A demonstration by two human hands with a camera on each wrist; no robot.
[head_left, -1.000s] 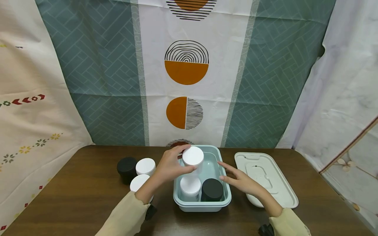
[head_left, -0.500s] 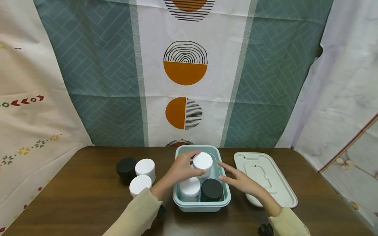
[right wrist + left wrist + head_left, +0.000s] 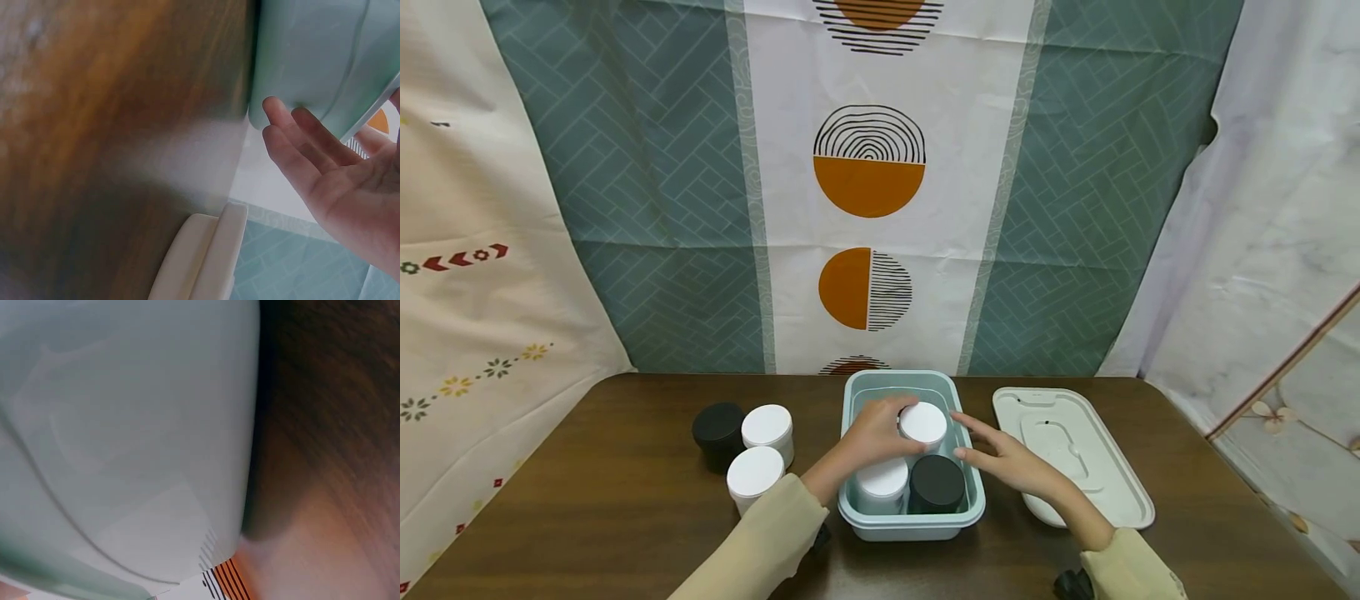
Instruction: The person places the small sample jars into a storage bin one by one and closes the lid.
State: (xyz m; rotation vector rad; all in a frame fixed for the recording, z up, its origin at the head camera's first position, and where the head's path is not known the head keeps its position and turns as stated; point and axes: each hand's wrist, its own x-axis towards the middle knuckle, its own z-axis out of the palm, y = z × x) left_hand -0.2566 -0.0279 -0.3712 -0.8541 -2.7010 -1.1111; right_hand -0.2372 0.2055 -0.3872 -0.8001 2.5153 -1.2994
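Note:
In the head view my left hand (image 3: 874,433) grips a white-lidded jar (image 3: 924,423) inside a light blue plastic bin (image 3: 917,522). In front of it in the bin stand another white-lidded jar (image 3: 882,478) and a black jar (image 3: 936,483), both upright. My right hand (image 3: 1011,458) is at the bin's right rim, its thumb and fingers spread. Seen from the right wrist, the fingers of that hand (image 3: 337,169) lie loosely bent beside the bin's outer wall (image 3: 306,56). The left wrist view is mostly filled by the bin wall (image 3: 144,425), so the left fingers are hidden there.
Left of the bin, two white-lidded jars (image 3: 767,429) (image 3: 756,473) and a black jar (image 3: 718,433) stand grouped on the brown wooden table (image 3: 587,500). A pale bin lid (image 3: 1075,450) lies flat to the right. Patterned cloth (image 3: 868,208) hangs behind the table's far edge.
My left hand has moved the white-lidded jar rightward, toward me and lower into the bin, close behind the black jar. The right hand has stayed at the rim.

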